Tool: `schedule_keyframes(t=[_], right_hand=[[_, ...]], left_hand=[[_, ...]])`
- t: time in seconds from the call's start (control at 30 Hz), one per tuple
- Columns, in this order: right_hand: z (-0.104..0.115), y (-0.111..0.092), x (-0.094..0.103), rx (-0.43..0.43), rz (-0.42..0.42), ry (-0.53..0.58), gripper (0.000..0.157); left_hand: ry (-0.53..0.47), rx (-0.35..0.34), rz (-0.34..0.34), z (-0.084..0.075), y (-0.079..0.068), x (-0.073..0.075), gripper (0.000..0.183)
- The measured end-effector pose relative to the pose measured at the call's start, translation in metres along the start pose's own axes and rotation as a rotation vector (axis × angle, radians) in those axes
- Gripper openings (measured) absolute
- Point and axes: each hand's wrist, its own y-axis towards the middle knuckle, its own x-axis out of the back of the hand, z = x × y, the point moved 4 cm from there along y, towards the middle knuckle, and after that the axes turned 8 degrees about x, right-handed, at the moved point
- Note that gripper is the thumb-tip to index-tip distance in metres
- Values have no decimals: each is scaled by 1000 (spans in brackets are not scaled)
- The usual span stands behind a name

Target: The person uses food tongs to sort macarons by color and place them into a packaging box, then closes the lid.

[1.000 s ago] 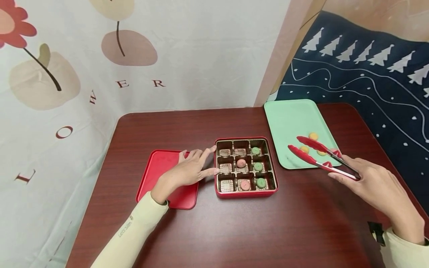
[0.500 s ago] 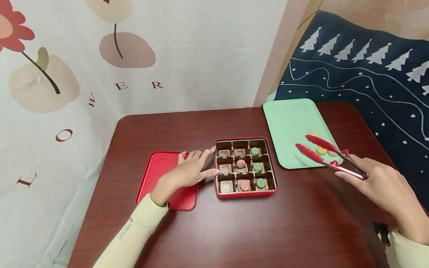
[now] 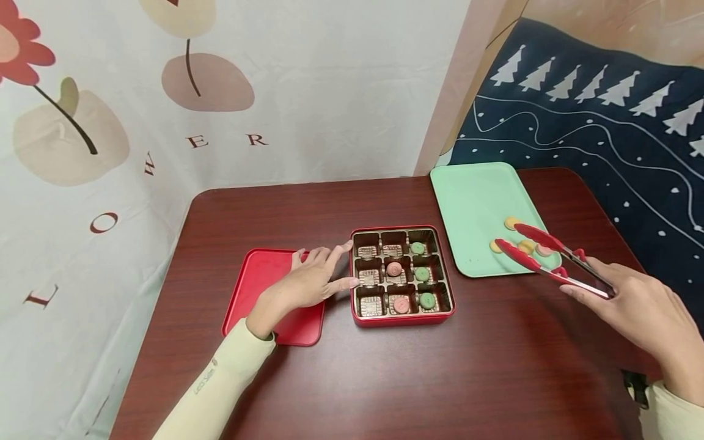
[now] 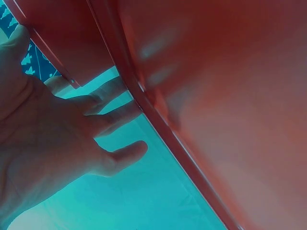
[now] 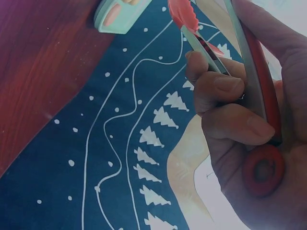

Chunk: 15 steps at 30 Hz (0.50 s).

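My left hand [image 3: 304,281] touches the left side of the red tin [image 3: 404,319] with straight thumb and index finger; the other fingers lie over the red lid [image 3: 247,290]. Inside, the tin's gold insert bears three green macaron-like rounds [image 3: 421,274] in the right column and two pink ones [image 3: 401,304] in the middle column. My right hand [image 3: 646,305] grips red-tipped metal tongs [image 3: 577,272], also visible in the right wrist view. The tongs' tips stand apart over the mint tray [image 3: 467,208], near three yellow rounds [image 3: 512,223] and a pink one [image 3: 543,250]. Nothing shows between the tips.
The brown table [image 3: 385,379] ends at a white printed curtain [image 3: 330,91] behind and to the left. A dark blue cloth with white trees [image 3: 594,122] hangs along the right. The tray sits at the table's back right, just right of the tin.
My right hand has drawn the tongs to the right and slightly towards me over the tray, bringing the yellow rounds more into view. The left hand stays at the tin.
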Motion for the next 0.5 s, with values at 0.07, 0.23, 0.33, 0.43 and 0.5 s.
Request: schedule_keyframes(t=[0.07, 0.23, 0.33, 0.43, 0.5], right_hand=[[-1, 0, 1, -12, 8, -3, 85], [-8, -2, 4, -24, 6, -11, 85], [-14, -6, 6, -21, -25, -7, 86], [-19, -10, 5, -22, -45, 0, 89], [-21, -12, 4, -22, -58, 5, 91]], left_hand=[[2, 2, 2, 0, 0, 0, 85], [1, 2, 0, 0, 0, 0, 86], [4, -1, -6, 0, 0, 0, 85], [8, -1, -4, 1, 1, -1, 85], [10, -2, -1, 1, 1, -2, 85]])
